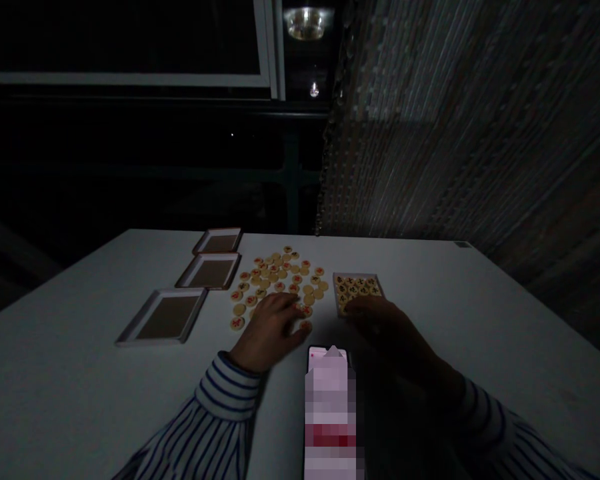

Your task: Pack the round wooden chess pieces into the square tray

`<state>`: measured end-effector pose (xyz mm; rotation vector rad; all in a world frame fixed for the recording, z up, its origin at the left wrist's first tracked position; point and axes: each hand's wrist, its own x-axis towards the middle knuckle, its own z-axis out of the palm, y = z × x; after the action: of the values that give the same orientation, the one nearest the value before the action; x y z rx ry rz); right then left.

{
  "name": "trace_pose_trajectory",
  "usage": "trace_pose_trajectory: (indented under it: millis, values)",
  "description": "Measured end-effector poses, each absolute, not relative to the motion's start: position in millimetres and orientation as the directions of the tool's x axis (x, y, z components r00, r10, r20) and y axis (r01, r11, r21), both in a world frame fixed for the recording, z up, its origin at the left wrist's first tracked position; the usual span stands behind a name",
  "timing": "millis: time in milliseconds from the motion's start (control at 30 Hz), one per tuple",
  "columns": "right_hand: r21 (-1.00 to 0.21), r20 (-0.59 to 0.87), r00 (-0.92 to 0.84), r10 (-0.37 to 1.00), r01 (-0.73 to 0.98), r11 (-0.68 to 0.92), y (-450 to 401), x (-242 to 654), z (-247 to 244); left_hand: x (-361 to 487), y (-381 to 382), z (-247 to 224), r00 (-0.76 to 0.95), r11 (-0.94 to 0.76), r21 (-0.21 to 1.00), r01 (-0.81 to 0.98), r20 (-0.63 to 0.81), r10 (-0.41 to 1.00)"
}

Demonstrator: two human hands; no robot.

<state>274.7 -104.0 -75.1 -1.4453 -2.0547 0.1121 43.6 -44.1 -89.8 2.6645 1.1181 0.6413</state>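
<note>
Round wooden pieces (283, 274), many with red or black characters, lie scattered on the white table (405, 257). My left hand (273, 328) rests over the near edge of the spread, its fingers apart and thumb out, close to a red-marked piece (306, 325). To the right stands a shallow box (379, 283) with rows of black-marked pieces (353, 289) in it. My right hand (383, 323) is at the near edge of that box and covers its lower part. Its fingertips are dark, and whether they hold a piece is hidden.
Three shallow empty trays (219, 241) (210, 271) (164, 317) stand on the left of the table. A lit phone (330, 413) lies at the near middle, between my forearms. Behind the table on the right hangs a bead curtain (405, 133).
</note>
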Motion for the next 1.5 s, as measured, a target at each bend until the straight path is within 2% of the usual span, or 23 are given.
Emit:
trace_pose_trajectory:
  millis: [233,433,667,867,1167,1500]
  values:
    - [-0.469,0.497,-0.141,0.856,0.787,0.401,-103.7,254.2,-95.3,41.8,-42.2,-97.6,0.618,-0.687,0.284,0.669,0.301,0.726]
    - [-0.482,0.539,-0.112,0.835,0.772,0.415,-107.8,259.1,-92.0,45.5,-41.3,-101.2,0.619,-0.696,0.265,0.668,0.323,0.716]
    - [-0.430,0.579,-0.105,0.809,0.804,0.412,-111.4,256.5,-91.5,47.9,-41.6,-101.5,0.634,-0.710,0.268,0.651,0.323,0.703]
    - [-0.502,0.571,-0.075,0.818,0.757,0.420,-112.7,261.2,-92.1,48.5,-41.5,-102.8,0.639,-0.714,0.268,0.647,0.319,0.700]
    - [-0.499,0.598,-0.046,0.800,0.760,0.417,-112.5,263.4,-94.3,51.2,-40.3,-102.0,0.590,-0.723,0.331,0.607,0.422,0.688]
    - [-0.603,0.550,0.051,0.833,0.715,0.355,-108.5,273.4,-100.5,56.0,-44.3,-89.6,0.527,-0.694,0.426,0.581,0.453,0.719]
